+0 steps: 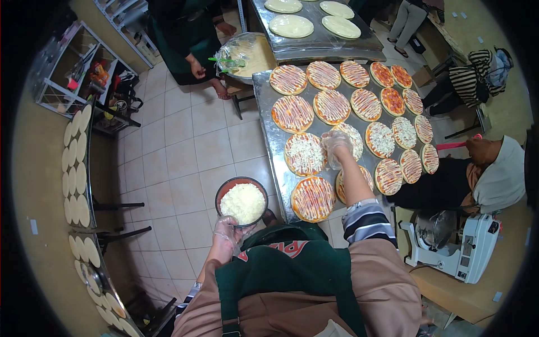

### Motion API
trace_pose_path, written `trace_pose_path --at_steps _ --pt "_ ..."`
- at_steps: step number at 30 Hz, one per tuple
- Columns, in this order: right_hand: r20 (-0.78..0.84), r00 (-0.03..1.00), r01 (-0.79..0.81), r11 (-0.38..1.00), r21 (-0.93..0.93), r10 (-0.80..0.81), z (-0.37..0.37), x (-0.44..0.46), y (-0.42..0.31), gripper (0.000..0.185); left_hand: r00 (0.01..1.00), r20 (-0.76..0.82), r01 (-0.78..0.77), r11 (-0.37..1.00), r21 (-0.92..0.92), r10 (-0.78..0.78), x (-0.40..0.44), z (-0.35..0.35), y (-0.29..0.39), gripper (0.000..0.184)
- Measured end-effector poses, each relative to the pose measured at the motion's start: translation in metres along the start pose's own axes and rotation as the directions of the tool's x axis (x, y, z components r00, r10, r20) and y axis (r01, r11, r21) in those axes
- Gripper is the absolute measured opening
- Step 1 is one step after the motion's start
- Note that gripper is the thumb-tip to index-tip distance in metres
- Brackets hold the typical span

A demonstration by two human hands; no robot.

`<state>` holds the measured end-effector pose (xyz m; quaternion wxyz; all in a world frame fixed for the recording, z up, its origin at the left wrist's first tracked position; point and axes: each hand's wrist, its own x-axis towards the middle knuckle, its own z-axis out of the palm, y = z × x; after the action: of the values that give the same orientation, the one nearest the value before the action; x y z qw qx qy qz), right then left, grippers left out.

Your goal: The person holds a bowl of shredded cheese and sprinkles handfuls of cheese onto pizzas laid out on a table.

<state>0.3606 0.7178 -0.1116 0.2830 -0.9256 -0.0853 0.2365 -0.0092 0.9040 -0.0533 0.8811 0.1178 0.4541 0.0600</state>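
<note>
Head view shows the left hand [227, 233], in a clear plastic glove, gripping the near rim of a round bowl [242, 181] heaped with grated white cheese [242, 203], just left of a metal table [262, 92]. The right hand [336, 147], also gloved, is over the left part of a cheese-scattered pizza [353, 140]; its fingers are partly hidden, so I cannot tell whether they hold cheese. Just left lies another cheese-topped pizza [305, 154]; nearer is a sauce-striped pizza [313, 199]. A stand mixer [456, 247] sits near right.
</note>
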Motion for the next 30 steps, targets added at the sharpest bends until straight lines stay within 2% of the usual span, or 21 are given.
trace_pose_path --at_steps 1,5,7,8,10,12,13,14,15,17,18,23,25,26,29,30 --pt "0.015 1.0 0.016 0.995 0.101 -0.017 0.005 0.008 0.004 0.021 1.0 -0.004 -0.001 1.0 -0.003 0.001 -0.001 0.0 0.0 0.071" --pt "0.055 0.998 -0.003 1.0 0.007 0.003 0.018 0.024 0.011 0.02 1.0 -0.002 -0.016 1.0 -0.024 0.016 -0.008 0.0 0.002 0.071" --pt "0.032 0.995 0.081 0.961 0.264 -0.093 0.016 0.01 0.01 0.013 0.999 0.034 -0.015 1.0 -0.016 0.016 -0.007 -0.009 0.002 0.071" --pt "0.105 0.994 -0.031 0.926 0.376 -0.01 0.011 0.003 0.008 0.017 0.999 0.033 -0.016 1.0 -0.02 0.016 -0.008 -0.01 0.002 0.071" --pt "0.072 0.997 -0.046 0.944 0.326 0.024 0.014 0.009 0.021 0.017 0.997 0.038 -0.073 0.997 0.031 0.071 -0.011 -0.008 0.001 0.071" --pt "0.034 0.998 -0.063 0.959 0.276 0.055 0.011 0.003 0.024 0.017 0.995 0.078 -0.055 0.998 0.003 0.055 -0.007 -0.016 0.001 0.07" --pt "0.122 0.987 -0.156 0.811 0.564 0.105 0.001 -0.017 0.015 0.015 0.992 0.119 -0.037 0.999 -0.023 0.04 -0.006 -0.018 0.002 0.07" --pt "0.22 0.968 -0.25 0.572 0.782 0.123 -0.006 -0.035 0.008 0.013 0.992 0.12 -0.037 0.999 -0.025 0.04 -0.006 -0.018 0.002 0.07" --pt "0.219 0.968 -0.249 0.573 0.781 0.123 -0.006 -0.044 0.007 0.013 0.995 0.097 -0.039 0.999 0.001 0.039 -0.006 -0.015 0.003 0.071" --pt "0.148 0.966 -0.257 0.704 0.662 0.214 -0.006 -0.06 0.007 0.013 0.997 0.074 -0.037 0.999 0.03 0.034 -0.009 -0.008 0.003 0.072" --pt "0.151 0.977 -0.214 0.72 0.66 0.152 0.006 -0.049 0.029 0.013 0.998 0.044 -0.039 0.999 0.038 0.038 -0.012 0.0 0.004 0.072" --pt "0.172 0.967 -0.253 0.756 0.604 0.186 0.004 -0.065 0.005 0.013 0.999 0.015 -0.037 0.998 0.052 0.036 -0.008 0.003 0.005 0.072" --pt "0.236 0.964 -0.263 0.542 0.798 0.121 0.002 -0.062 -0.004 0.012 0.998 0.068 -0.019 1.0 0.018 0.017 -0.009 0.005 0.007 0.071" --pt "0.236 0.965 -0.261 0.541 0.8 0.116 0.001 -0.058 -0.011 0.012 0.997 0.068 -0.023 1.0 0.019 0.022 -0.005 -0.002 0.007 0.071" --pt "0.188 0.975 -0.222 0.618 0.754 0.119 -0.002 -0.036 -0.03 0.014 0.997 0.073 -0.042 0.997 0.069 0.037 0.002 -0.018 0.006 0.071" --pt "0.156 0.986 -0.157 0.706 0.691 0.067 0.001 -0.025 -0.032 0.017 0.995 0.079 -0.068 0.996 0.062 0.063 -0.006 -0.011 0.005 0.072"
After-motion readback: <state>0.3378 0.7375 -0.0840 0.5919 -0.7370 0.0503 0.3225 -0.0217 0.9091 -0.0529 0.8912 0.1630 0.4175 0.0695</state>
